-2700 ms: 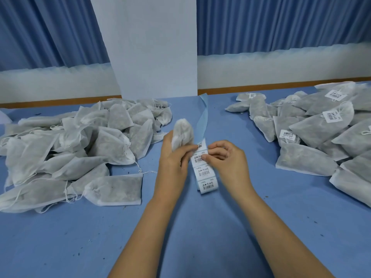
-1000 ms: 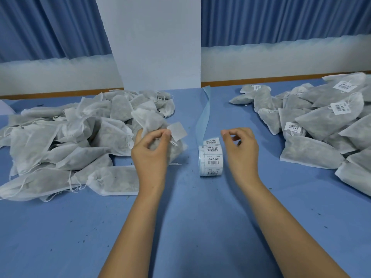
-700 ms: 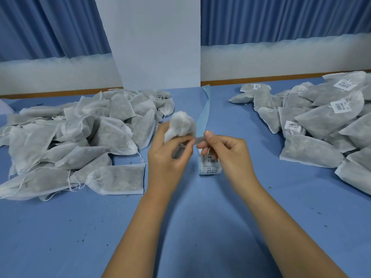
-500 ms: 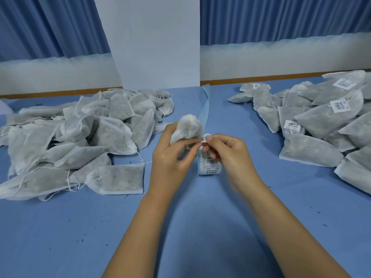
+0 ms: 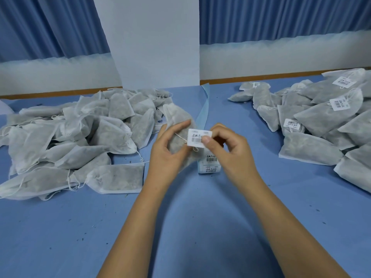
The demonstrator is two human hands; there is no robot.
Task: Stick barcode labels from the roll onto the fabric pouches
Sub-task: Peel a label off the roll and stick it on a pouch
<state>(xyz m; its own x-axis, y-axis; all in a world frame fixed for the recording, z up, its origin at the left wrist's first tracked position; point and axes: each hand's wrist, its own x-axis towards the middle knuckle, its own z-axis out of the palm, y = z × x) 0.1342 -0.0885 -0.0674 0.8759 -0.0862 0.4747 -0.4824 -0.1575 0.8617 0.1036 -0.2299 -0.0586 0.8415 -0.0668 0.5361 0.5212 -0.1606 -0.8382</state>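
**Label meeting pouch, head view.** The left hand (image 5: 166,155) grips one fabric pouch (image 5: 176,121), with fingers and thumb curled round it. It holds the pouch raised above the blue tabletop (image 5: 190,227), long axis running away from the person and leaning slightly left. The right hand (image 5: 228,149) pinches a loose barcode label (image 5: 197,137) between thumb and forefinger at the label's right edge, the other fingers folded in. The label lies directly right of the pouch, at its right flank. Its long axis is level, so it runs across the pouch's long axis, and its left end overlaps the pouch's drawstring (image 5: 181,139). Whether the adhesive face already touches the fabric cannot be told, and the print is blurred. The right hand is the nearer to the label, so the closing move is judged to be a short leftward press against the pouch braced in the left hand. The roll (image 5: 209,163) stands on the tabletop just below and between the hands, with its pale blue backing strip (image 5: 203,109) trailing away toward the wall. The unlabelled heap (image 5: 80,137) lies to the left and the labelled heap (image 5: 321,121) to the right, well apart.
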